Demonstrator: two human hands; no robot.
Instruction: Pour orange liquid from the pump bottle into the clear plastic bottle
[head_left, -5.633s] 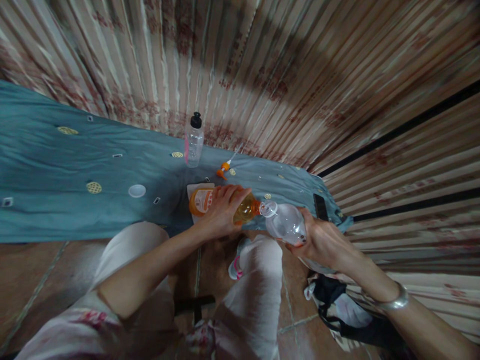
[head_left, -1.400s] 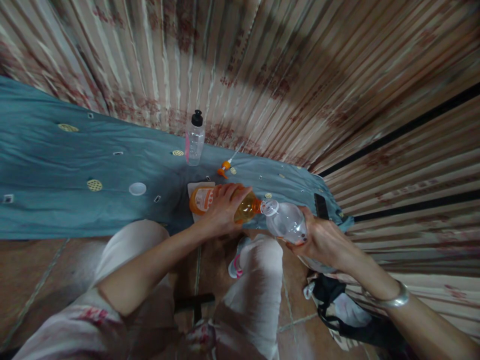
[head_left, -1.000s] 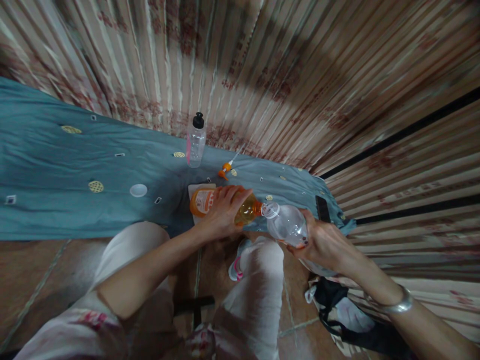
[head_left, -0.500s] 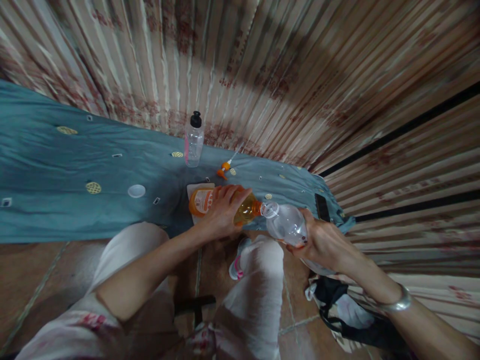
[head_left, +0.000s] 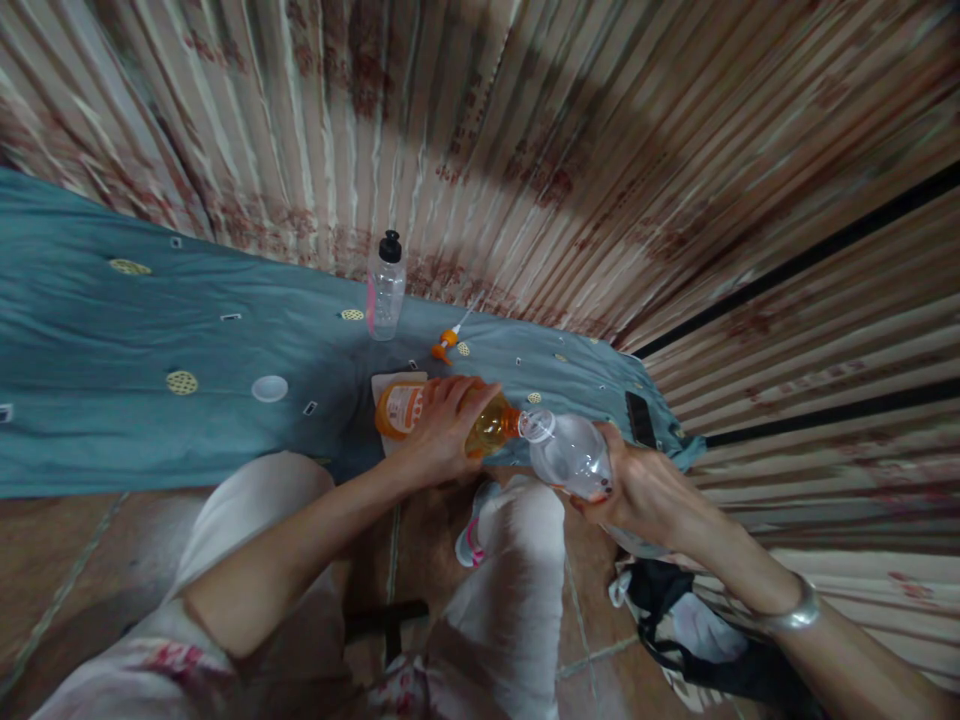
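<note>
My left hand [head_left: 442, 425] is wrapped round an orange-yellow liquid soap bottle [head_left: 491, 424], tipped on its side with its neck to the right. My right hand [head_left: 634, 475] grips a clear plastic bottle [head_left: 568, 453], tilted so its mouth faces left. The two mouths meet; I cannot tell whether liquid is flowing. Behind them an orange pump top [head_left: 445, 345] with its thin tube lies on the blue-green cloth [head_left: 315, 340]. A clear squeeze bottle [head_left: 386, 295] with a black cap stands upright near the curtain.
A round whitish lid [head_left: 270, 388] lies on the cloth at the left. At the right end rests a dark phone-like object [head_left: 640, 418]. A pleated curtain [head_left: 480, 130] hangs along the back. Below on the tiled floor sits a black and white bag [head_left: 697, 620].
The view has shifted slightly, so everything sits a little lower and further left. Both hands keep their holds, with the bottle mouths still together.
</note>
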